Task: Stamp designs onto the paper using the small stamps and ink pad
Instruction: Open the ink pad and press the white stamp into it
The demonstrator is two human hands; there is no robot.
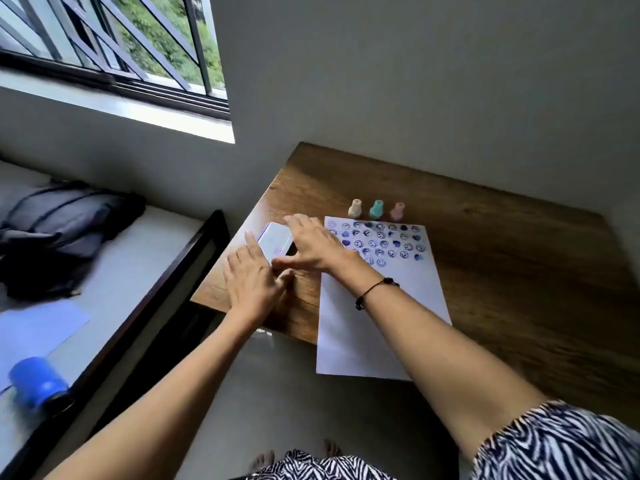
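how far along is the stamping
Done: the white paper sheet has rows of blue stamped faces across its top. In hand: both hands, left and right, are on the white ink pad case; three pastel stamps stand idle. Left: the blank lower sheet.

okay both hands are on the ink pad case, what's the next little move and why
Probably press the ink pad lid fully shut: both hands, left hand and right hand, flank it, the three stamps stand parked, and the paper already carries rows of prints.
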